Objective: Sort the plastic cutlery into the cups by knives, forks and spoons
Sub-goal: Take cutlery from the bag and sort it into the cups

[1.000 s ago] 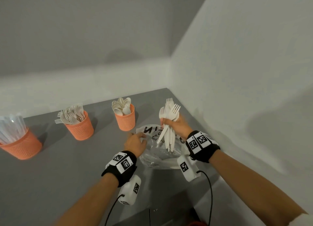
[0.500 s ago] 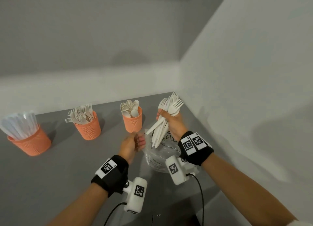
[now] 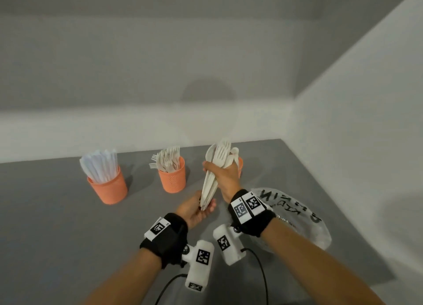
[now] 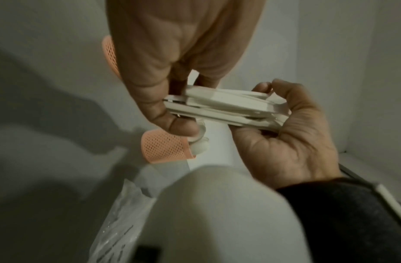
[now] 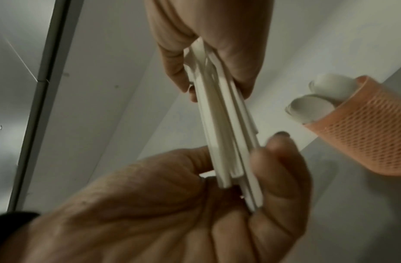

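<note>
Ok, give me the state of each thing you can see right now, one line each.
Cutlery bundle: held upright in both hands.
Right hand: grips bundle's middle.
Left hand: cups handle ends.
Knife cup: upright, filled.
Fork cup: upright, filled.
Spoon cup: holds spoons.
Plastic bag: lying crumpled on the table.

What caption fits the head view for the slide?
Both hands hold one white cutlery bundle, right hand near the heads, left hand at the handle ends, behind them three orange cups on a grey table.

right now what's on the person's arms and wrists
Both forearms are bare. Each wrist carries a black band with white square-code tags. A white camera pod, also code-tagged, hangs under each wrist, trailing a thin black cable. No gloves or rings show.
</note>
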Demonstrator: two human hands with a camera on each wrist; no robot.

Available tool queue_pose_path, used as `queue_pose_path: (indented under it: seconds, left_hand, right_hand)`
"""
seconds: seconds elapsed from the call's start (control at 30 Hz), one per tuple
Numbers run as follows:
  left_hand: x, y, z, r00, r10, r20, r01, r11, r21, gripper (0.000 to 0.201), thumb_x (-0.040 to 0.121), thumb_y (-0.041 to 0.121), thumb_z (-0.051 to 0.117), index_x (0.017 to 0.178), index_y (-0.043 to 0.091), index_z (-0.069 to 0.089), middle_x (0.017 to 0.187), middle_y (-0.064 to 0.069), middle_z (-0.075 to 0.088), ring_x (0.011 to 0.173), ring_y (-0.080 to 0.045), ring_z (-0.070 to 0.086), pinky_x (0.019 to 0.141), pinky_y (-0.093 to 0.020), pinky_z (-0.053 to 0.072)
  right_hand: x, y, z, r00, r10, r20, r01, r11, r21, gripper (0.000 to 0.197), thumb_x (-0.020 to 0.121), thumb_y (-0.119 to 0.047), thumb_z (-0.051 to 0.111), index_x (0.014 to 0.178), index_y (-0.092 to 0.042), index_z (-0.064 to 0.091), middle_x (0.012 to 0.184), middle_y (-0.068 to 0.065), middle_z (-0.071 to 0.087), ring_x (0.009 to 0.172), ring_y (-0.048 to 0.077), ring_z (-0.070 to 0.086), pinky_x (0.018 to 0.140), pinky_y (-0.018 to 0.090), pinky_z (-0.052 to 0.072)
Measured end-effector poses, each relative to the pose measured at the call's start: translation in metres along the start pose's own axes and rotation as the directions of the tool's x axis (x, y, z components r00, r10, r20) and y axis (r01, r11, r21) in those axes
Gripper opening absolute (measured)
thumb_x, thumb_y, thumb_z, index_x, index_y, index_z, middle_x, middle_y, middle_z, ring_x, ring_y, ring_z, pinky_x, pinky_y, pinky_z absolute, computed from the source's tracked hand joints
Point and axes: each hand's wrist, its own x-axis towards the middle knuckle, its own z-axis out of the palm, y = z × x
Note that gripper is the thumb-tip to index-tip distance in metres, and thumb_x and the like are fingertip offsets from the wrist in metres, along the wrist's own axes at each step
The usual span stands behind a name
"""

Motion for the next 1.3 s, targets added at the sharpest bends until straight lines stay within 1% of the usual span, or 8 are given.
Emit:
queue_pose_path:
  seconds: [0.33, 0.43, 0.57, 0.73, 0.97, 1.07, 1.2, 1.3]
  left_hand:
    - [-0.013, 0.036, -0.042, 1.000, 0.012, 0.004, -0.012, 0.991, 0.134, 0.053, 0.098, 0.050, 0.022, 0.070, 0.012, 0.047, 0.043, 0.003, 0.043, 0.027, -0.002, 0.030, 0.026, -0.009, 0.019]
    - [-0.017, 0.043, -0.057, 0.999, 0.024, 0.033, -0.030, 0.980, 0.197, 0.049, 0.099, 0.043, 0.022, 0.066, 0.013, 0.042, 0.041, 0.005, 0.038, 0.026, -0.002, 0.024, 0.026, -0.008, 0.015]
    - [-0.023, 0.049, -0.071, 0.998, 0.050, 0.025, -0.054, 0.977, 0.205, 0.043, 0.100, 0.041, 0.020, 0.068, 0.020, 0.042, 0.043, 0.003, 0.040, 0.030, -0.005, 0.032, 0.032, -0.010, 0.024]
    - [-0.027, 0.065, -0.098, 0.986, 0.168, -0.014, -0.128, 0.802, 0.583, 0.028, 0.097, 0.039, 0.032, 0.095, 0.023, 0.054, 0.078, 0.000, 0.056, 0.068, -0.013, 0.053, 0.062, -0.025, 0.044]
    - [-0.016, 0.081, -0.118, 0.942, 0.334, 0.030, -0.281, 0.738, 0.613, 0.047, 0.086, 0.033, 0.061, 0.124, 0.012, 0.044, 0.113, -0.004, 0.058, 0.100, -0.012, 0.055, 0.086, -0.025, 0.042]
    - [-0.012, 0.085, -0.108, 0.939, 0.339, 0.059, -0.318, 0.788, 0.527, 0.034, 0.082, 0.024, 0.068, 0.110, 0.013, 0.051, 0.100, -0.002, 0.064, 0.084, -0.005, 0.063, 0.070, -0.012, 0.049]
    - [0.004, 0.084, -0.100, 0.915, 0.393, -0.089, -0.306, 0.821, 0.482, 0.030, 0.072, 0.016, 0.074, 0.098, 0.003, 0.065, 0.095, -0.017, 0.070, 0.082, -0.026, 0.067, 0.076, -0.034, 0.056]
    - [0.009, 0.078, -0.092, 0.881, 0.441, -0.171, -0.315, 0.816, 0.484, 0.025, 0.071, 0.009, 0.073, 0.093, 0.001, 0.063, 0.082, -0.012, 0.067, 0.070, -0.022, 0.063, 0.060, -0.027, 0.051]
  right_hand:
    - [-0.002, 0.030, 0.058, 0.962, 0.175, 0.209, -0.144, 0.977, -0.157, 0.021, 0.076, -0.011, 0.071, 0.093, -0.001, 0.066, 0.076, 0.009, 0.064, 0.053, 0.003, 0.059, 0.051, 0.016, 0.043]
    - [-0.002, 0.040, 0.073, 0.916, 0.278, 0.289, -0.225, 0.953, -0.202, 0.045, 0.064, -0.035, 0.071, 0.094, -0.001, 0.071, 0.096, 0.016, 0.071, 0.084, 0.017, 0.067, 0.077, 0.028, 0.051]
    - [-0.006, 0.048, 0.096, 0.908, 0.327, 0.263, -0.289, 0.941, -0.176, 0.032, 0.092, -0.025, 0.050, 0.107, 0.001, 0.060, 0.096, 0.014, 0.070, 0.051, 0.001, 0.063, 0.040, 0.012, 0.042]
    - [0.002, 0.059, 0.110, 0.971, 0.239, 0.002, -0.236, 0.962, -0.137, 0.021, 0.086, -0.015, 0.055, 0.093, 0.002, 0.065, 0.073, 0.014, 0.070, 0.065, 0.020, 0.068, 0.071, 0.034, 0.057]
    - [-0.010, 0.070, 0.115, 0.981, 0.190, -0.048, -0.195, 0.940, -0.280, 0.026, 0.090, -0.004, 0.050, 0.067, -0.014, 0.051, 0.041, 0.000, 0.043, 0.027, 0.004, 0.037, 0.034, 0.016, 0.033]
    - [-0.019, 0.076, 0.124, 0.990, 0.132, 0.047, -0.104, 0.916, -0.388, 0.029, 0.089, -0.003, 0.045, 0.069, -0.022, 0.053, 0.048, 0.002, 0.045, 0.036, 0.011, 0.041, 0.039, 0.024, 0.034]
    - [-0.027, 0.080, 0.125, 0.969, 0.168, 0.180, -0.074, 0.895, -0.440, 0.030, 0.091, -0.009, 0.048, 0.063, -0.020, 0.051, 0.043, -0.001, 0.045, 0.031, 0.009, 0.040, 0.036, 0.022, 0.033]
    - [-0.021, 0.081, 0.120, 0.960, 0.230, 0.161, -0.136, 0.883, -0.449, 0.027, 0.088, -0.007, 0.047, 0.064, -0.018, 0.054, 0.051, 0.004, 0.048, 0.043, 0.016, 0.049, 0.047, 0.030, 0.043]
